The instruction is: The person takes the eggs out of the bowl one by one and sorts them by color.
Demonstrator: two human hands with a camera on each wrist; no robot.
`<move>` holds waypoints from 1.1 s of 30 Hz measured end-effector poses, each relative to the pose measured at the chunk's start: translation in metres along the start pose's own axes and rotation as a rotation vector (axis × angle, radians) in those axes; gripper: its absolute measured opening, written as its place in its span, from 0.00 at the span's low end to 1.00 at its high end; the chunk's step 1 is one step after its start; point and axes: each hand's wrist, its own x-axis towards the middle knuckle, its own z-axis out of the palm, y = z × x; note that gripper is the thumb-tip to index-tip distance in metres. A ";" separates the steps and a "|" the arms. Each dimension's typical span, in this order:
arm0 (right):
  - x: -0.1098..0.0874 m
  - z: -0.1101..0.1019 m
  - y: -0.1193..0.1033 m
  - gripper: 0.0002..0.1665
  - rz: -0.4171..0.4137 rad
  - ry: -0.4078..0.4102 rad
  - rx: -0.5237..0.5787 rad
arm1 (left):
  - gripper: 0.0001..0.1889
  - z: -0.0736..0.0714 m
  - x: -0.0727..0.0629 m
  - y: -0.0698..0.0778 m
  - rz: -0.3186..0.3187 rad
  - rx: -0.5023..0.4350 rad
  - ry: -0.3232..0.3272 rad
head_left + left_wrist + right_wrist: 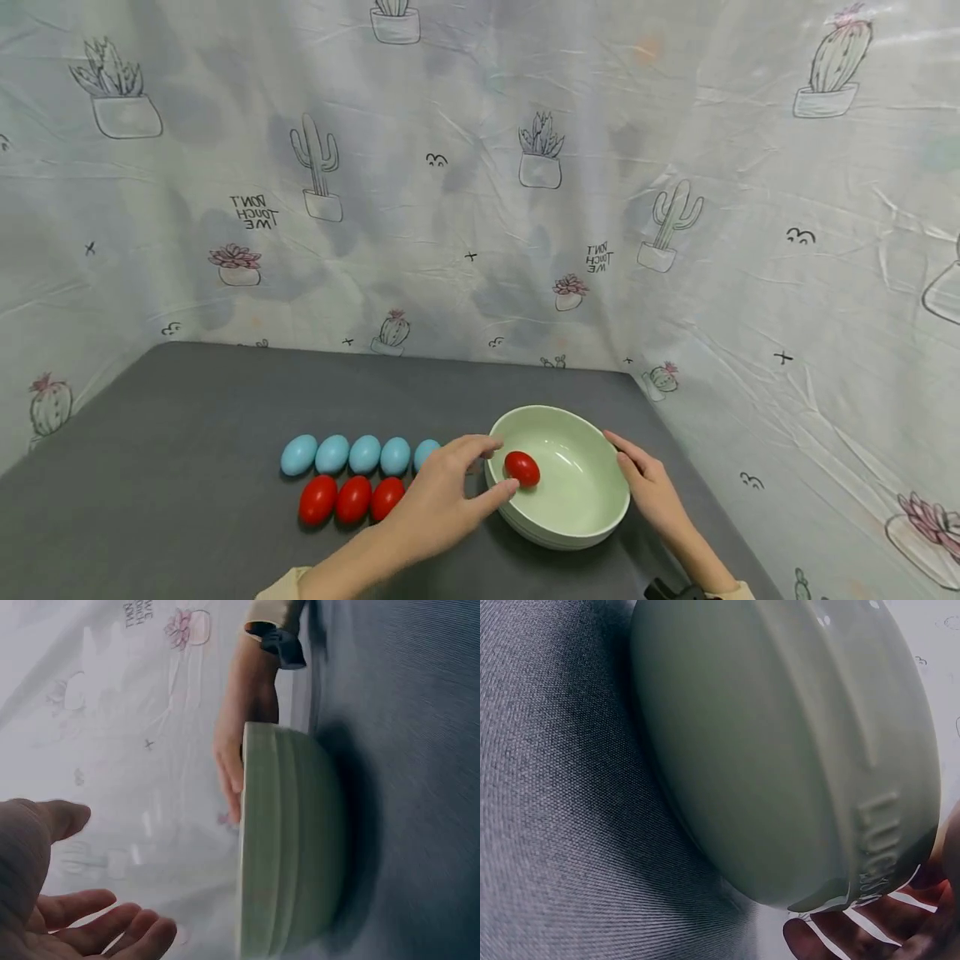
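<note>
A pale green bowl [577, 500] stands on the right part of the grey table, with one shiny red egg [522, 469] inside it, near the left wall. My left hand [442, 500] hovers at the bowl's left rim, thumb and fingers spread apart; nothing sits in its grasp in the left wrist view. On the opposite side my right hand [660, 492] grips the rim of the bowl. Raised letters show on the bowl's outer wall [780, 750] in the right wrist view, close to the right fingers [855, 930].
Left of the bowl lies a row of several light blue eggs [364, 455], the rightmost partly behind my left hand. Three red eggs [353, 500] lie in front of that row. A cactus-print curtain [450, 208] surrounds the grey table [187, 467] at the back and sides.
</note>
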 end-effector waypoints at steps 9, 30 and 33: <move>0.001 0.002 0.000 0.21 -0.003 -0.002 0.015 | 0.37 0.036 0.052 -0.002 -0.195 -0.273 -0.171; 0.001 0.002 0.001 0.21 -0.005 0.010 0.040 | 0.56 0.067 0.094 -0.034 -0.257 -0.209 -0.214; 0.002 0.002 0.003 0.21 0.000 0.007 0.046 | 0.56 0.069 0.095 -0.036 -0.259 -0.184 -0.247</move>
